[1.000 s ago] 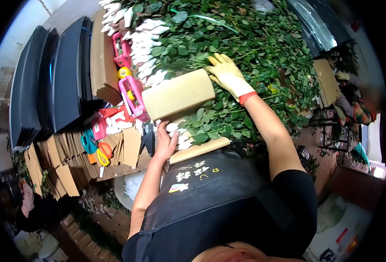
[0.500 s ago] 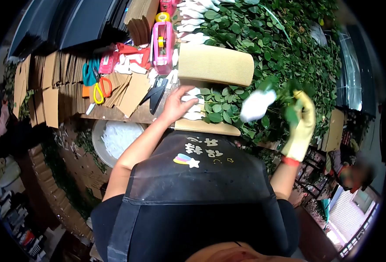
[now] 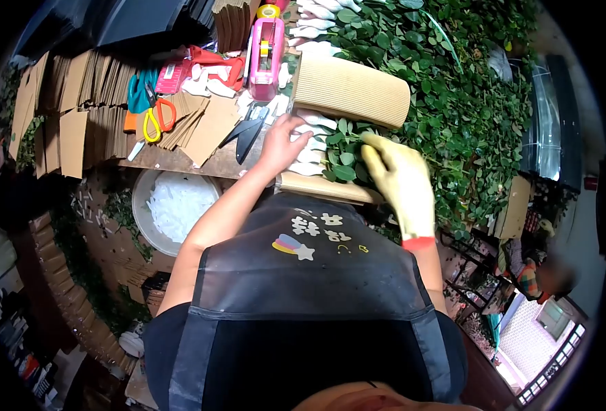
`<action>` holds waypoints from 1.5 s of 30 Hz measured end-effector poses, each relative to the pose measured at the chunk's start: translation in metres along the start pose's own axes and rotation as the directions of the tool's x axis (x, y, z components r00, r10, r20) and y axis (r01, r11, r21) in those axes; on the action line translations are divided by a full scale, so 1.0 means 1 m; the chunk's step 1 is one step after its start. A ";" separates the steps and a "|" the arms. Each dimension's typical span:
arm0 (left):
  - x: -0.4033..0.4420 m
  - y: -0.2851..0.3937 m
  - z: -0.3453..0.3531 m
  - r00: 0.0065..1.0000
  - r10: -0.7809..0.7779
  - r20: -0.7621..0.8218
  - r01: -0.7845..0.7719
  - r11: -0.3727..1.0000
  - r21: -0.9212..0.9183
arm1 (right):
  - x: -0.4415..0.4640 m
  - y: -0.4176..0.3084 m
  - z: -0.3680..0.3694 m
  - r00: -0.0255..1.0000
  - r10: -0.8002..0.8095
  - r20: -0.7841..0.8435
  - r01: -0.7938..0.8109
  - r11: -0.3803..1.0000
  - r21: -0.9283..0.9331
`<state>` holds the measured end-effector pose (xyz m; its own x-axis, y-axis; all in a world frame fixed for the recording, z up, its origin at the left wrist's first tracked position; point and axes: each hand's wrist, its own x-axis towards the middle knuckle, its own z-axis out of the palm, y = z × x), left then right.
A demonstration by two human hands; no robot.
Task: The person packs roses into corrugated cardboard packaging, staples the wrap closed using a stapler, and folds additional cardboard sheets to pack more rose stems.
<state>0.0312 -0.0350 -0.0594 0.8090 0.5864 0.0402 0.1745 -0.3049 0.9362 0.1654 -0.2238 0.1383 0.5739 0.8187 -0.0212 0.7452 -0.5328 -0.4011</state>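
Observation:
A row of white-wrapped flower heads (image 3: 310, 152) lies on corrugated cardboard, their leafy stems (image 3: 347, 152) pointing right. My bare left hand (image 3: 281, 145) rests at the left ends of these heads, thumb and fingers apart, touching them. My right hand (image 3: 404, 183), in a pale yellow glove with a red cuff, is closed around leafy stems just right of the row; its fingertips are partly hidden among leaves. Behind the row, a curved corrugated cardboard sheet (image 3: 354, 89) covers part of the bunch. A cardboard edge (image 3: 327, 187) runs along the front, against my apron.
A pink tape dispenser (image 3: 265, 58), black-handled shears (image 3: 248, 133), orange-yellow scissors (image 3: 158, 118) and cardboard pieces (image 3: 214, 127) lie left. A basin of white pieces (image 3: 179, 205) stands below. Heaped foliage (image 3: 461, 103) fills the right. A person (image 3: 539, 277) is at the far right.
My right hand has come left from over the foliage, bringing a white-wrapped flower to the row, where its stem now lies among the others. My left hand stays at the heads.

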 end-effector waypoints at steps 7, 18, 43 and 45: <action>0.006 0.008 -0.005 0.996 -0.084 -0.030 0.085 0.996 0.025 | 0.064 0.019 0.083 0.897 0.229 0.378 -0.122 0.950 -0.286; 0.020 0.015 -0.010 0.997 -0.062 -0.055 0.071 0.980 0.185 | 0.068 0.026 0.094 0.899 0.232 0.371 -0.099 0.934 -0.344; 0.004 -0.019 -0.011 0.927 -0.345 0.151 0.365 0.920 -0.140 | 0.060 0.030 0.101 0.946 0.163 0.280 -0.069 0.946 -0.318; -0.002 -0.016 -0.004 0.947 -0.316 0.055 0.320 0.932 -0.169 | 0.058 0.028 0.100 0.956 0.143 0.256 -0.058 0.949 -0.310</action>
<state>0.0249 -0.0284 -0.0731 0.7420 0.6107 -0.2764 0.3269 0.0303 0.9446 0.1859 -0.1695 0.0341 0.5679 0.7616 -0.3121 0.7790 -0.6198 -0.0951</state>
